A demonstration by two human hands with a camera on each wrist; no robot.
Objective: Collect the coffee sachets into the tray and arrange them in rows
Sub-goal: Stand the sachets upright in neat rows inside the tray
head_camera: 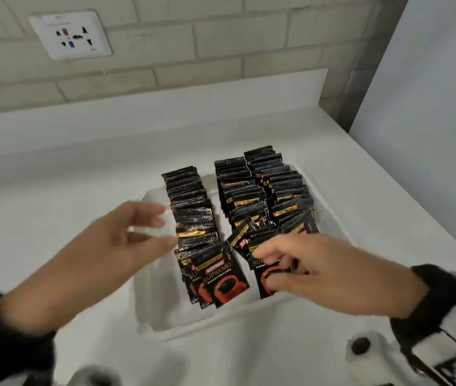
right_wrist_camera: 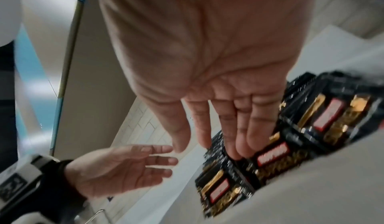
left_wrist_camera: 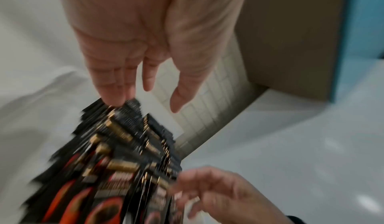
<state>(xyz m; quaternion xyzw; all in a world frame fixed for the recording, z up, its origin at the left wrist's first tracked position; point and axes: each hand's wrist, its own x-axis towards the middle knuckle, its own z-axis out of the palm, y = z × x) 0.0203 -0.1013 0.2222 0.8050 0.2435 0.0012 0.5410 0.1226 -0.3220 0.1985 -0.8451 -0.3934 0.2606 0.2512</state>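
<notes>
A white tray on the counter holds black coffee sachets standing in three rows: left, middle and right. My left hand hovers blurred over the tray's left side with straight, spread fingers that hold nothing. In the left wrist view its fingertips reach the sachet tops. My right hand lies over the near end of the middle and right rows. In the right wrist view its straight fingers press into the sachets, thumb apart.
A few sachets lean askew at the near end of the middle row. The tray sits on a white counter against a tiled wall with a socket. A pale wall closes the right side.
</notes>
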